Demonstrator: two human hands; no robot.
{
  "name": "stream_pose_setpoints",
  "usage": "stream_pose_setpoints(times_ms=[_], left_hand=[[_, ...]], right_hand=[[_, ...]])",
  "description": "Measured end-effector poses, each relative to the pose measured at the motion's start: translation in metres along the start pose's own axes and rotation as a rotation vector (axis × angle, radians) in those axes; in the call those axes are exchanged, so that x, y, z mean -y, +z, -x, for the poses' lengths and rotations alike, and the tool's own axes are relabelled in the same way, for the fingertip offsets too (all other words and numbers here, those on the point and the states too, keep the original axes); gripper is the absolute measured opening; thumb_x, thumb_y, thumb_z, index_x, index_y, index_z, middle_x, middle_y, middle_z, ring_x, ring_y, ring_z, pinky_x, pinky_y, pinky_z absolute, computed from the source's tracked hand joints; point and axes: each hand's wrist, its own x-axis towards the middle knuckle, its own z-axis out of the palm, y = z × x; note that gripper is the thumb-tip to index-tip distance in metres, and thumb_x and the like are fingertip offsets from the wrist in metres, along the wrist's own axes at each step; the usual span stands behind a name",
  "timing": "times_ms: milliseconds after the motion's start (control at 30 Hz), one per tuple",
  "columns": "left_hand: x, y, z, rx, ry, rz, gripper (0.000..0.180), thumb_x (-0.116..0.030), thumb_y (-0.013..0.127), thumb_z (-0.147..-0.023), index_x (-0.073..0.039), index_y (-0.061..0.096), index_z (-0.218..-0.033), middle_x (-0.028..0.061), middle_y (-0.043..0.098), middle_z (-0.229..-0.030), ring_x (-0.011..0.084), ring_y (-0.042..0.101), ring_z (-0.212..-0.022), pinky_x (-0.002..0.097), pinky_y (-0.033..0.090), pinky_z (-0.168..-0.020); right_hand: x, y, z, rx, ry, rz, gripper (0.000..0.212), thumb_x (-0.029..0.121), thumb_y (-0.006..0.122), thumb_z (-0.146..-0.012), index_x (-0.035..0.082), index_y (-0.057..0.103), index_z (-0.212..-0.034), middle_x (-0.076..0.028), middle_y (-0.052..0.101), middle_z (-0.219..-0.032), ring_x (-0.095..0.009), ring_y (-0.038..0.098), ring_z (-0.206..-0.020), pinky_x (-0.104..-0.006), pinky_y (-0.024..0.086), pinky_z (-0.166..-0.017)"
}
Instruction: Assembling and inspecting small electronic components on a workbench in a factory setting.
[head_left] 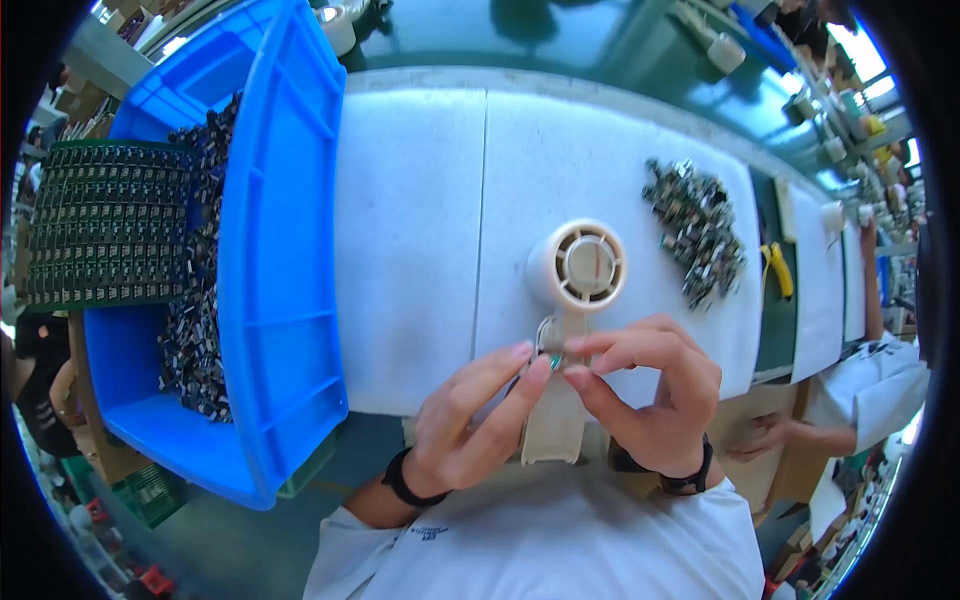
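Note:
A small green circuit board (555, 361) shows between my hands, mostly hidden by fingertips. Thumb and index finger of my left hand (470, 420) pinch it from the left. My right hand (660, 385) is closed in a pinch just to the right of the board; what its fingertips hold, if anything, is too small to make out. Both hands are over a cream tape dispenser (552, 435), whose narrow end points toward me. Its round spoked hub with the roll (541, 270) rises just beyond my fingers.
On the left stands a blue bin (290, 260) with many small electronic parts (197, 340) and stacked green circuit panels (110, 225). A pile of small boards (695, 230) lies right on the white table (410, 250). Yellow-handled pliers (778, 270) rest farther right, near a co-worker's hand (770, 437).

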Motion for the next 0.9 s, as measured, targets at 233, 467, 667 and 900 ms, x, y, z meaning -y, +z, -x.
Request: stream_pose_setpoints(times_ms=[233,467,667,900], left_hand=[[0.005,0.000,0.007,-0.006,0.037,-0.015,0.034,0.008,0.072,-0.078,0.003,0.067,-0.112,0.0166,0.064,-0.110,0.0303,0.069,-0.089,0.0346,0.060,-0.074],[0.003,-0.002,0.004,-0.050,0.003,-0.010,0.036,0.005,0.072,-0.080,0.001,0.064,-0.115,0.0161,0.064,-0.110,0.0307,0.068,-0.095,0.0364,0.058,-0.077],[0.002,0.002,-0.002,-0.172,-0.094,0.032,0.036,0.002,0.071,-0.082,0.001,0.060,-0.116,0.0196,0.064,-0.113,0.0334,0.065,-0.102,0.0388,0.055,-0.085],[0.006,0.007,-0.006,-0.106,0.004,-0.018,0.035,0.004,0.071,-0.079,0.000,0.062,-0.113,0.0157,0.065,-0.110,0.0326,0.064,-0.098,0.0375,0.055,-0.082]], right_hand=[[-0.005,-0.039,-0.054,0.251,0.040,0.312,0.059,0.005,0.080,-0.075,0.010,0.059,-0.130,-0.011,0.057,-0.135,-0.026,0.063,-0.106,-0.0356,0.053,-0.089],[-0.018,-0.057,-0.110,0.698,-0.037,0.148,0.063,0.010,0.079,-0.079,0.013,0.055,-0.137,-0.009,0.059,-0.133,-0.022,0.063,-0.110,-0.0349,0.053,-0.093],[-0.101,-0.102,-0.162,0.403,0.250,0.055,0.058,0.017,0.079,-0.082,0.013,0.057,-0.136,-0.011,0.066,-0.122,-0.019,0.069,-0.097,-0.0306,0.054,-0.088],[-0.186,-0.133,-0.168,0.091,0.430,0.723,0.052,0.041,0.074,-0.084,0.009,0.064,-0.124,-0.013,0.071,-0.106,-0.025,0.070,-0.087,-0.0343,0.054,-0.081]])
